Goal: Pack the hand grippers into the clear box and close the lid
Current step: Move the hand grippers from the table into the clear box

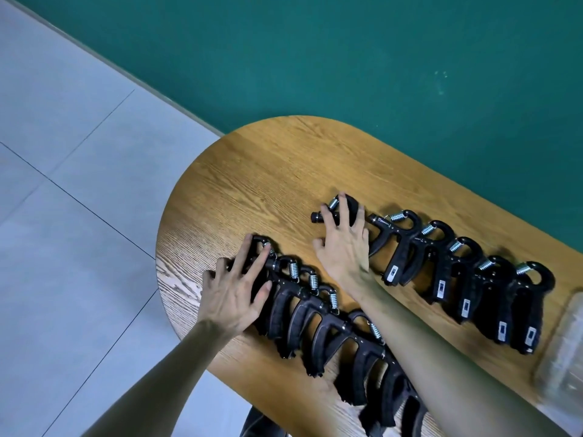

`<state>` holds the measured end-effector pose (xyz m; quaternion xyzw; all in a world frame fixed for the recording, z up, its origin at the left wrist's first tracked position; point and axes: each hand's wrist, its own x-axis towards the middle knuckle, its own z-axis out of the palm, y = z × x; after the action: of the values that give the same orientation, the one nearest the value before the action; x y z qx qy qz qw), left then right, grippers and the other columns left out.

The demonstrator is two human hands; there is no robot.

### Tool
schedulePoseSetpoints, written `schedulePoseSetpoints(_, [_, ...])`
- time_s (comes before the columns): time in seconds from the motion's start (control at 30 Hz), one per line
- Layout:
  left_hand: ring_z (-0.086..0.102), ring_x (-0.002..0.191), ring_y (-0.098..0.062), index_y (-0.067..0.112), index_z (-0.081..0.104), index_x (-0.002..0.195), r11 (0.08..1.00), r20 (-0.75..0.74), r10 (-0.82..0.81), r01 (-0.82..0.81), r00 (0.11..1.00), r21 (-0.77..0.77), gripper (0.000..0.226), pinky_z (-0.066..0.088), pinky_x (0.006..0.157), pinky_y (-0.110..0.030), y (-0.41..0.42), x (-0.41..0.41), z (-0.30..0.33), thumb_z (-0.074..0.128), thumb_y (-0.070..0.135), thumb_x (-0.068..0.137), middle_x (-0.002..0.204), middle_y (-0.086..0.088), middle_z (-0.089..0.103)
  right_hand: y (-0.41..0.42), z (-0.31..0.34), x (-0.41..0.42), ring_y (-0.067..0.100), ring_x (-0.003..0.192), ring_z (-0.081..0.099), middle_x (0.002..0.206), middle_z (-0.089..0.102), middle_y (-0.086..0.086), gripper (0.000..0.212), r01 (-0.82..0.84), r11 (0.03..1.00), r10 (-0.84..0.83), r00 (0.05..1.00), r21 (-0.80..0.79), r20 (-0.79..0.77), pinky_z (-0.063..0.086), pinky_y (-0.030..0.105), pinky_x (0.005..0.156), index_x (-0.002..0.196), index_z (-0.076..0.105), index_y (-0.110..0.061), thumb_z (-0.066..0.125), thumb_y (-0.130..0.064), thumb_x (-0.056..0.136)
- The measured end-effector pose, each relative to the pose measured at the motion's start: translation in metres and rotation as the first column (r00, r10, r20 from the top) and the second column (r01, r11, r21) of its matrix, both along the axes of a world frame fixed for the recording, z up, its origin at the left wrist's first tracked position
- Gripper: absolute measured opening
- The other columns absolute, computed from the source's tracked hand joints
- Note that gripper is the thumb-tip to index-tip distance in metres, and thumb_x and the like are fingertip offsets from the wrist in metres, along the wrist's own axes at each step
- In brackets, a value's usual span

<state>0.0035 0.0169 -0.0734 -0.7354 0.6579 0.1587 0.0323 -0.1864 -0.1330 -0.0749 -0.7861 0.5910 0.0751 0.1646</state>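
At frame centre, two rows of black hand grippers lie on the wooden table. Left hand and right hand rest spread-fingered on each row's leftmost gripper. Clear box sits blurred at the right edge.

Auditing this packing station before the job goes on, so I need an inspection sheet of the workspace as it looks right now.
Surface: oval wooden table, bare at the far end.
Job's things: black spring hand grippers in two rows, near row and far row; clear plastic box at the right edge, blurred, lid state unclear.
Clutter: nothing seen.
Grippers: left hand spread over the near row's end gripper; right hand spread over the far row's end gripper.
Cables: nothing seen.
Surroundings: green wall, pale tiled floor.
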Motion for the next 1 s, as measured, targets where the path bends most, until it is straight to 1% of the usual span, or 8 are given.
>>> schedulePoseSetpoints(0.17, [0.045,0.107,-0.028,0.042,-0.015,0.157,1.000,-0.031,-0.002,0.003,1.000,0.014,0.068,0.049,0.083,-0.046,-0.005,-0.001,-0.003,0.021,0.058,0.102,0.169,-0.001,-0.016,0.007,0.002,-0.001,0.048,0.146,0.021,0.166,-0.017,0.009,0.072,0.009,1.000,-0.010,1.000,-0.027,-0.024,0.042,0.054,0.104,0.159,0.012,-0.030,0.050,-0.031,0.098])
schedulePoseSetpoints(0.33, [0.041,0.110,-0.029,0.039,-0.021,0.156,0.997,-0.045,-0.044,0.046,0.998,0.062,0.076,0.050,0.088,-0.047,-0.010,0.003,0.002,0.028,0.048,0.099,0.167,0.000,-0.025,0.010,0.006,0.002,0.038,0.116,0.047,0.167,-0.008,0.014,0.075,0.003,0.997,-0.005,1.000,-0.082,-0.025,0.046,0.049,0.087,0.158,0.019,-0.029,0.057,-0.021,0.094])
schedulePoseSetpoints(0.43, [0.040,0.116,-0.029,0.036,-0.025,0.155,0.995,-0.061,-0.038,0.044,0.997,0.094,0.079,0.048,0.095,-0.050,-0.010,0.006,0.011,0.031,0.046,0.100,0.164,0.001,-0.032,0.018,0.015,-0.003,0.037,0.106,0.048,0.167,-0.001,0.016,0.072,-0.018,0.992,0.015,1.000,-0.128,-0.026,0.048,0.050,0.083,0.156,0.028,-0.026,0.059,-0.019,0.092])
schedulePoseSetpoints(0.57, [0.042,0.111,-0.028,0.033,-0.027,0.154,0.999,-0.055,-0.010,0.013,0.998,0.049,0.083,0.050,0.087,-0.048,-0.008,0.004,0.030,0.035,0.046,0.101,0.166,-0.003,-0.026,0.041,0.043,-0.016,0.038,0.100,0.049,0.166,0.009,0.017,0.069,-0.002,0.986,0.002,1.000,-0.167,-0.001,0.050,0.052,0.078,0.152,0.038,-0.023,0.062,-0.018,0.087])
schedulePoseSetpoints(0.7, [0.045,0.113,-0.032,0.032,-0.027,0.155,1.000,-0.023,-0.011,0.011,1.000,0.017,0.081,0.051,0.085,-0.050,-0.009,-0.014,0.065,0.031,0.045,0.100,0.167,-0.005,-0.022,0.072,0.079,-0.035,0.036,0.101,0.047,0.167,0.008,0.014,0.072,0.051,0.985,-0.047,0.998,-0.162,0.030,0.051,0.052,0.079,0.150,0.041,-0.024,0.067,-0.015,0.084])
schedulePoseSetpoints(0.8, [0.043,0.126,-0.036,0.032,-0.031,0.152,1.000,-0.017,-0.004,0.005,1.000,0.021,0.081,0.049,0.095,-0.053,-0.012,-0.039,0.099,0.030,0.046,0.102,0.166,-0.005,-0.027,0.097,0.112,-0.052,0.036,0.104,0.046,0.168,0.003,0.013,0.074,0.113,0.979,-0.113,0.994,-0.170,0.014,0.051,0.050,0.080,0.152,0.037,-0.027,0.066,-0.017,0.085])
schedulePoseSetpoints(0.87, [0.041,0.131,-0.035,0.032,-0.034,0.151,0.999,-0.032,-0.022,0.023,0.999,0.039,0.080,0.045,0.101,-0.050,-0.011,-0.065,0.125,0.030,0.046,0.104,0.165,-0.004,-0.031,0.114,0.140,-0.069,0.037,0.105,0.048,0.167,0.005,0.013,0.075,0.161,0.969,-0.164,0.986,-0.185,0.000,0.052,0.050,0.079,0.153,0.036,-0.028,0.067,-0.019,0.085])
schedulePoseSetpoints(1.0, [0.042,0.119,-0.032,0.029,-0.024,0.156,0.994,0.000,-0.107,0.107,0.994,0.014,0.081,0.047,0.097,-0.047,-0.011,-0.135,0.172,0.035,0.046,0.104,0.167,-0.006,-0.025,0.141,0.185,-0.113,0.039,0.102,0.051,0.166,0.013,0.013,0.077,0.271,0.933,-0.280,0.960,-0.238,-0.004,0.053,0.050,0.078,0.152,0.040,-0.027,0.071,-0.016,0.081])
